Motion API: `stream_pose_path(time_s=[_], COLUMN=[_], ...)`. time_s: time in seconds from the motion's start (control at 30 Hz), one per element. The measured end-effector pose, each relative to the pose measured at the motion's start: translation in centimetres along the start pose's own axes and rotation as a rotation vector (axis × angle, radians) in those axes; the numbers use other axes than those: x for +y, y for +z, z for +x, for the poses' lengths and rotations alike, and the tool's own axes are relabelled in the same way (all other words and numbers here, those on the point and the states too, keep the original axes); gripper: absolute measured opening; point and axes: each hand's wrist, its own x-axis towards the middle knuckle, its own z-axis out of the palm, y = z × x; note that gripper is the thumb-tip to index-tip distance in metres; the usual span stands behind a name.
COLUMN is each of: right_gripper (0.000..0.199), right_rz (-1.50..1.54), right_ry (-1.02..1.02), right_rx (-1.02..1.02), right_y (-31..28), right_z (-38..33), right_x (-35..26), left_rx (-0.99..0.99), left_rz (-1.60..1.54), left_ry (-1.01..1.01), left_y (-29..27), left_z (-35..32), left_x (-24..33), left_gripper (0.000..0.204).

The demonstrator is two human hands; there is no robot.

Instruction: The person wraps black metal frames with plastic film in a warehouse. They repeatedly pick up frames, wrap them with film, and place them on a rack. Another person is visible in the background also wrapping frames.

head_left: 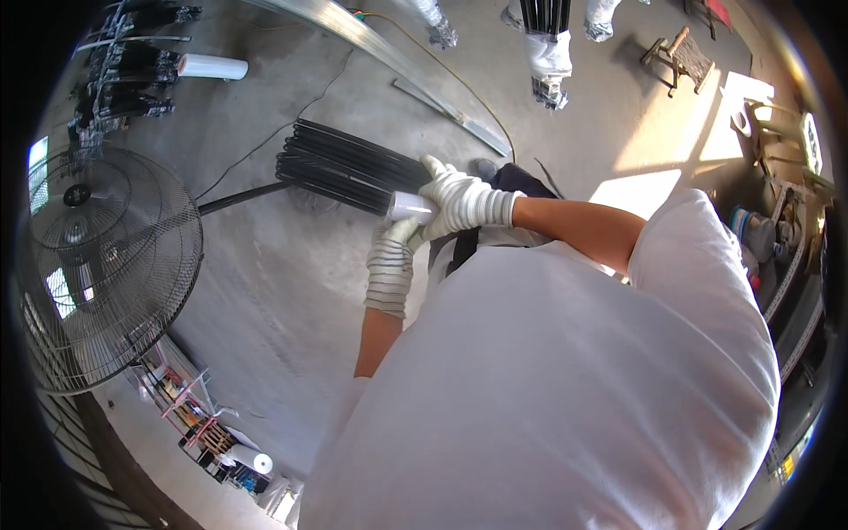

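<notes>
Your right fingers are curled over the near end of the black rods, part-closed, with the palm side hidden. Your left fingers are bent against the lower side of the pale roll, closed on it; how tightly, you cannot tell from here. Both your right hand and your left hand wear striped, pale gloves, and they nearly meet at the roll. The roll lies across the rods near that same end, while their far ends point away to your left.

Further left, a dark pole runs from behind the rods to the big fan. Beyond the rods are a cable, a metal strip and a yellow hose on the floor. Far ahead stand a wrapped bundle and, to its right, a stool.
</notes>
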Motion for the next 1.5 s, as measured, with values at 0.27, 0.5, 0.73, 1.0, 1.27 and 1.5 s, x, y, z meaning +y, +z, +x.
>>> stream_pose_path(time_s=[0.27, 0.5, 0.73, 1.0, 1.27, 1.5], right_gripper=[0.061, 0.054, 0.077, 0.051, 0.025, 0.038], right_rz=[0.164, 0.094, 0.688, 0.295, 0.217, 0.619], right_ry=[0.016, 0.088, 0.149, 0.260, -0.026, 0.232], right_rx=[0.097, 0.216, -0.090, 0.117, -0.267, -0.255], right_y=[-1.2, -2.4, -5.5, -5.3, 2.7, 3.8], right_z=[-0.3, -2.5, -1.0, 10.3, 17.2, 15.7], right_x=[0.3, -0.7, 4.2, 7.9, 8.2, 6.1], left_rx=[-0.173, -0.558, -0.614, -0.607, 0.403, 0.312], left_rz=[2.293, 2.295, 2.421, 2.252, 1.052, -0.131], left_ry=[0.831, 0.937, 1.070, 0.975, 0.941, -0.016], left_y=[0.9, 3.2, 2.2, 1.4, -6.6, -11.1], left_z=[3.8, 7.3, 8.4, 7.7, 7.1, 13.3], left_x=[6.2, 8.4, 8.1, 8.4, 2.7, -6.9], left_gripper=[0.077, 0.090, 0.088, 0.085, 0.065, 0.046])
